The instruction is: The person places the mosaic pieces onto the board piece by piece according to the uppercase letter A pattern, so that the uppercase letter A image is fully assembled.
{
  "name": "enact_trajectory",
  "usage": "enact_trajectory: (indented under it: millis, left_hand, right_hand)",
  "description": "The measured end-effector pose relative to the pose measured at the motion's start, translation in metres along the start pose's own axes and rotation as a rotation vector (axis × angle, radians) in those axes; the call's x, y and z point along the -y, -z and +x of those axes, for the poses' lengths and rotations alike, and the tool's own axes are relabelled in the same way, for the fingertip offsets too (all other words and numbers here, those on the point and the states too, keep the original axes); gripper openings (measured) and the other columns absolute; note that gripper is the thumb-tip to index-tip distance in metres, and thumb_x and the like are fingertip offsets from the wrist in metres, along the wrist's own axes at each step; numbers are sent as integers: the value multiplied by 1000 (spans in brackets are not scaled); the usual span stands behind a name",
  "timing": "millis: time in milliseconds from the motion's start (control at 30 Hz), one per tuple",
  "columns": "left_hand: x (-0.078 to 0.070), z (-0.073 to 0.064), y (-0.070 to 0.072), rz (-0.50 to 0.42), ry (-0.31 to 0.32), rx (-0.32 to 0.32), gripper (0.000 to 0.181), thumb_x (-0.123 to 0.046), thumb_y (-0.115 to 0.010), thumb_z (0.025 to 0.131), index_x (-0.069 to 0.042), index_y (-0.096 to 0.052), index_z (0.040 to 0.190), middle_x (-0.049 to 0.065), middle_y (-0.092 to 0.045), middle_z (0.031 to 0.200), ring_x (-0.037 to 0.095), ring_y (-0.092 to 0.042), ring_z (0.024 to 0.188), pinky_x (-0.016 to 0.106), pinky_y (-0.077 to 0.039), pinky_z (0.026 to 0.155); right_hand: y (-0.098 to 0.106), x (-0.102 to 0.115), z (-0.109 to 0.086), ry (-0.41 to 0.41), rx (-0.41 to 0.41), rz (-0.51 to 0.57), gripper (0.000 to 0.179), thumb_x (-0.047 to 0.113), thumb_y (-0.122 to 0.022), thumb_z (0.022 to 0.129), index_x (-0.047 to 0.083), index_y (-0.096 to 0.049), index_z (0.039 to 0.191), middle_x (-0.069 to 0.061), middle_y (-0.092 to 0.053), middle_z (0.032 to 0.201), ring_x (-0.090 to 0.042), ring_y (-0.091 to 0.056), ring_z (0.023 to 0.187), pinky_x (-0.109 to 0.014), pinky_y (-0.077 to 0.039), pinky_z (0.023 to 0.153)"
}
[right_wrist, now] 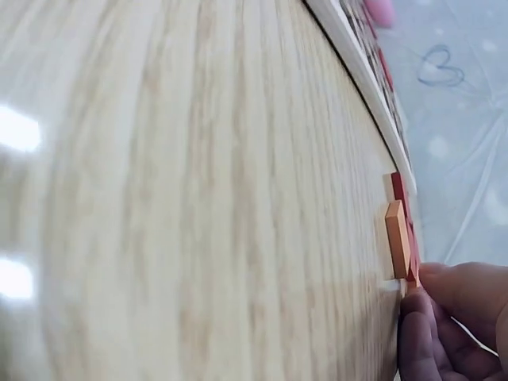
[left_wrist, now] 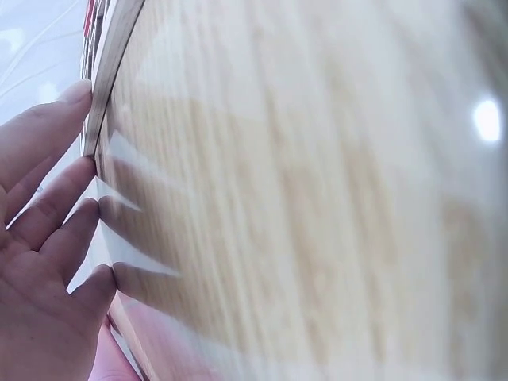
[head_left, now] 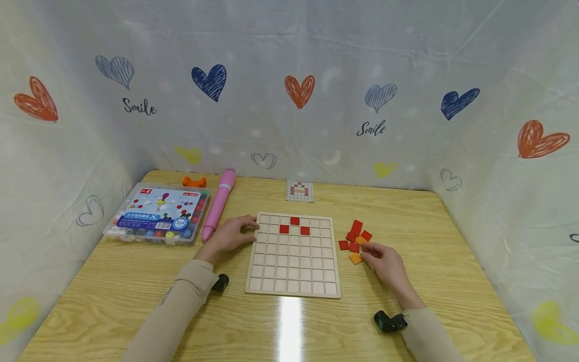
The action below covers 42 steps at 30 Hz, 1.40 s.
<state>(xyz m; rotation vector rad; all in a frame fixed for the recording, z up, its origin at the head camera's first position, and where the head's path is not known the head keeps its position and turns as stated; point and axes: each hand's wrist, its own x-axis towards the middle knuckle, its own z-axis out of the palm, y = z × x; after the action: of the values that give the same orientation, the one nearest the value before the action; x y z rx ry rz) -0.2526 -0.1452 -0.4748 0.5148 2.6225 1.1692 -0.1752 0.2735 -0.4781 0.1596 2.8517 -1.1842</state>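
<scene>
A square wooden grid board (head_left: 282, 261) lies on the table, with three red tiles (head_left: 295, 221) set in its upper cells. At the board's left edge rests my left hand (head_left: 231, 234); the left wrist view shows thumb and fingertips (left_wrist: 77, 91) against the edge, fingers extended. To the right of the board, my right hand (head_left: 384, 262) pinches an orange tile (head_left: 361, 241) at the near side of a small heap of red tiles (head_left: 356, 228). Another orange tile (head_left: 355, 258) lies just below the fingertips. In the right wrist view, an orange tile (right_wrist: 398, 238) stands beside the thumb.
Behind the board lies a small pattern card (head_left: 299, 191). At the left are a clear plastic box (head_left: 156, 213) of colored pieces, a pink pen-shaped object (head_left: 219, 206) and an orange piece (head_left: 194, 182). A heart-printed curtain (head_left: 253, 125) encloses the table's back and sides.
</scene>
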Motion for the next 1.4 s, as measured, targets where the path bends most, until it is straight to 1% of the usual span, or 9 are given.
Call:
enact_trajectory:
  millis: [167, 267, 467, 600, 867, 1033, 1133, 1267, 1400]
  left_hand:
    - [1, 0, 0, -3, 1, 0, 31, -10, -71, 92, -3, -68, 122, 17, -49, 152, 41, -30, 149, 55, -26, 122]
    - [2, 0, -1, -6, 2, 0, 31, -9, -71, 92, -3, -68, 122, 17, -49, 152, 41, -31, 149, 54, -26, 123]
    - [1, 1, -1, 7, -12, 0, 31, -9, -72, 91, -2, -68, 120, 18, -51, 150, 42, -33, 147, 55, -27, 122]
    - [0, 0, -1, 5, -10, 1, 31, -9, -72, 91, -2, -68, 120, 18, -51, 150, 42, -33, 147, 55, -27, 122]
    - [-3, -1, 0, 8, -12, 1, 30, -8, -72, 91, -2, -68, 121, 18, -51, 150, 42, -33, 147, 55, -27, 122]
    - [-3, 0, 0, 7, -11, 1, 30, -8, -71, 92, -2, -68, 121, 18, -51, 150, 42, -33, 148, 55, -27, 122]
    - [-2, 0, 0, 5, -7, 3, 30, -8, -71, 92, -3, -68, 121, 18, -50, 150, 41, -32, 148, 55, -26, 123]
    - [-2, 0, 0, 7, -5, 1, 30, -8, -72, 91, -3, -69, 121, 17, -51, 150, 41, -33, 148, 54, -27, 123]
    - [-1, 0, 0, 5, -5, -2, 30, -8, -72, 91, -4, -69, 121, 17, -51, 150, 41, -33, 148, 54, -27, 123]
  right_hand:
    - [0, 1, 5, 34, 2, -17, 35, 13, -68, 95, 1, -67, 128, -17, -71, 121, -27, -69, 105, -39, -57, 90]
    - [-1, 1, 8, 60, 1, -45, 35, 13, -70, 94, 1, -68, 127, -17, -72, 120, -26, -69, 101, -37, -57, 87]
    - [-5, -1, 13, 125, -18, -105, 35, 14, -73, 91, 1, -70, 124, -15, -70, 109, -26, -67, 95, -36, -57, 83]
    - [-6, -2, 15, 154, -16, -122, 32, 13, -73, 91, 0, -72, 120, -14, -68, 106, -25, -66, 92, -34, -55, 79]
    - [1, 0, 6, 145, -12, -153, 25, 12, -75, 89, -1, -73, 110, -14, -69, 104, -24, -66, 89, -36, -55, 79]
    - [7, -3, -2, 126, -11, -153, 26, 14, -76, 89, -1, -73, 110, -14, -69, 102, -23, -66, 88, -34, -56, 77]
    - [9, -7, -3, 142, -12, -163, 28, 14, -76, 88, -2, -73, 112, -15, -68, 101, -22, -65, 85, -31, -54, 74]
    - [8, -10, -2, 205, -19, -199, 29, 12, -77, 87, -2, -74, 112, -12, -67, 96, -19, -62, 81, -29, -52, 70]
    - [8, -9, -1, 231, -9, -225, 26, 12, -78, 87, -1, -75, 109, -11, -66, 96, -18, -62, 83, -30, -53, 73]
